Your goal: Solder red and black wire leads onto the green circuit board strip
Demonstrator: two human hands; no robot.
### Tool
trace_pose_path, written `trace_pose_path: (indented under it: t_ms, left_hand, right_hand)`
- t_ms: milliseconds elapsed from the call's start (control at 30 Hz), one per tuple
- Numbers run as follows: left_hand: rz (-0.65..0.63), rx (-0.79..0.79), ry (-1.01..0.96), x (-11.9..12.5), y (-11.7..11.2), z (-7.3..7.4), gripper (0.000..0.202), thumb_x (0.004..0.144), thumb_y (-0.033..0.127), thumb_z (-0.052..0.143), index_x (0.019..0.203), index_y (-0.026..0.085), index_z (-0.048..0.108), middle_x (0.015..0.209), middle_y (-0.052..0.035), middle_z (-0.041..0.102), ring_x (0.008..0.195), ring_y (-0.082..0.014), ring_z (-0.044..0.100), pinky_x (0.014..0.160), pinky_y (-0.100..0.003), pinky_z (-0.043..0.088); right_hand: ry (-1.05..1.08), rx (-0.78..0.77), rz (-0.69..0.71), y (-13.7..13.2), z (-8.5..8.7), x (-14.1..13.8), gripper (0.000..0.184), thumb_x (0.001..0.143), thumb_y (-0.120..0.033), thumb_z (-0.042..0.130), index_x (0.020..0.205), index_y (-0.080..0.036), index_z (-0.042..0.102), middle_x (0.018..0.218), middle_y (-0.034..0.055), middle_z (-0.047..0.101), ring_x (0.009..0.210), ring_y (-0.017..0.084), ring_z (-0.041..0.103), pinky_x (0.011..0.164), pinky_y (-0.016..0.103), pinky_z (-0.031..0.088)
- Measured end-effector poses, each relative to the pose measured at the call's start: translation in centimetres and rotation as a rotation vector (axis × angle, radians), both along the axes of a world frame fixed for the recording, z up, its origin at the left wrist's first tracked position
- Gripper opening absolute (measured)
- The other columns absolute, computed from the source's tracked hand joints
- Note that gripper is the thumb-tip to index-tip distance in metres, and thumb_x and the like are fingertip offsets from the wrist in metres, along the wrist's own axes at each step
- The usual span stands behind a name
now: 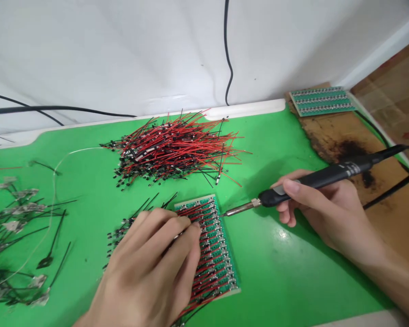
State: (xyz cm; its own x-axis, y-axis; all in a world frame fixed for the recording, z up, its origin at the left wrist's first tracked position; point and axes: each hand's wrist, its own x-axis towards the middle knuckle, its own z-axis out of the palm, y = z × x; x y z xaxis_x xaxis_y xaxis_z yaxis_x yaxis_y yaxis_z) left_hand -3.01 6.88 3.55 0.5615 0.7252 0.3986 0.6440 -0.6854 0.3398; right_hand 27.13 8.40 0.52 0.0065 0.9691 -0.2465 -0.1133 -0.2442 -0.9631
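My right hand (323, 204) is closed round the grip of a black soldering iron (313, 177). The iron's metal tip points left and sits just off the right edge of a green circuit board (221, 245). Rows of red wires (209, 247) lie across this board, running to small silver solder points. My left hand (153, 263) rests over the board's left side, thumb and fingers pinched together at the wires. What they pinch is hidden by the fingers. Small black parts with black leads (122, 227) stick out beyond the left hand.
A large heap of red and black wires (177, 150) lies behind the board. Loose black-wired pieces (20, 227) and a thin strand of solder wire (53, 195) are at left. Another circuit board (322, 101) rests on scorched cardboard (330, 136) at right. The iron's cable (405, 181) loops there.
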Motion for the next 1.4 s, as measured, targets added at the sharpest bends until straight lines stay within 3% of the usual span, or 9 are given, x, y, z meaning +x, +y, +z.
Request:
trace_pose_path:
  t_ms: [233, 567, 800, 1400]
  left_hand:
    - [-0.049, 0.018, 0.056, -0.18, 0.08, 0.12, 0.015, 0.103, 0.003, 0.064, 0.106, 0.014, 0.074, 0.096, -0.0012, 0.081, 0.091, -0.0182, 0.072, 0.094, -0.040, 0.057]
    - [-0.066, 0.017, 0.114, 0.17, 0.19, 0.79, 0.024, 0.106, 0.007, 0.057, 0.098, 0.015, 0.078, 0.092, -0.0030, 0.082, 0.089, -0.0223, 0.074, 0.079, -0.042, 0.055]
    - [-0.059, 0.033, 0.098, -0.04, 0.14, 0.68, 0.022, 0.106, 0.006, 0.058, 0.102, 0.014, 0.077, 0.093, -0.0031, 0.082, 0.091, -0.0207, 0.073, 0.084, -0.040, 0.056]
    - [-0.078, 0.031, 0.128, 0.43, 0.02, 0.39, 0.025, 0.108, 0.007, 0.055, 0.102, 0.011, 0.078, 0.089, -0.0054, 0.080, 0.081, -0.0218, 0.069, 0.075, -0.042, 0.055]
  right_hand:
    - [-0.021, 0.001, -0.019, -0.07, 0.13, -0.04, 0.028, 0.089, -0.046, 0.095, 0.085, -0.019, 0.087, 0.065, 0.0055, 0.077, 0.050, 0.018, 0.072, 0.044, 0.023, 0.060]
    - [-0.013, 0.003, -0.015, 0.08, 0.17, -0.12, 0.027, 0.089, -0.045, 0.095, 0.084, -0.020, 0.087, 0.065, 0.0055, 0.077, 0.050, 0.018, 0.073, 0.044, 0.022, 0.059]
    - [-0.014, -0.012, -0.012, 0.01, 0.17, -0.05, 0.027, 0.091, -0.045, 0.094, 0.085, -0.020, 0.088, 0.066, 0.0056, 0.077, 0.051, 0.017, 0.073, 0.046, 0.021, 0.060]
    - [-0.019, 0.028, -0.009, -0.10, -0.05, -0.07, 0.024, 0.090, -0.047, 0.094, 0.085, -0.024, 0.089, 0.065, 0.0037, 0.078, 0.050, 0.016, 0.074, 0.045, 0.019, 0.060]
